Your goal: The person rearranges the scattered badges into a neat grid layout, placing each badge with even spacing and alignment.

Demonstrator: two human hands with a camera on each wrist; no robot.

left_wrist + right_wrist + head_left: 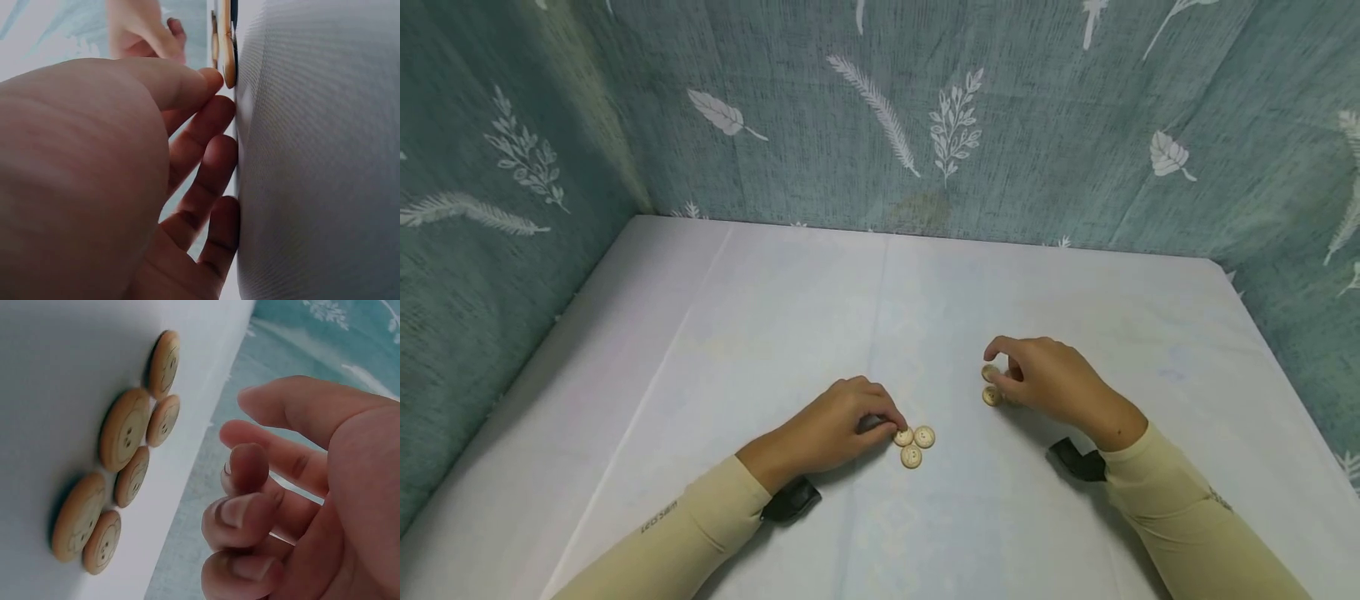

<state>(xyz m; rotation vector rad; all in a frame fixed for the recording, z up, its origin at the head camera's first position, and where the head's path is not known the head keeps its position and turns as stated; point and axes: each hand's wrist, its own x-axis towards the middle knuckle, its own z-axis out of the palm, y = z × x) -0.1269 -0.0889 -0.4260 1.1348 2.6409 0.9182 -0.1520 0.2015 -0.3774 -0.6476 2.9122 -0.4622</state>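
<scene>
In the head view my left hand (842, 425) rests low over the table, its thumb and index fingertip pinching the edge of a round wooden button (904, 437). Two more wooden buttons, one to the right (925, 437) and one nearer me (911, 457), lie close beside it. Farther right, my right hand (1051, 375) hovers with thumb and index finger apart over a second group. There a far button (989, 372) and a near button (992, 396) show; another is mostly hidden under the thumb. The right wrist view shows no button between the right fingers (250, 515).
A white cloth covers the table (760, 300). Teal leaf-patterned fabric (820, 125) rises behind and at the sides. Dark wrist-worn devices sit under the left cuff (792, 502) and the right cuff (1077, 460). Several two-hole buttons, one large (125, 429), lie flat in the right wrist view.
</scene>
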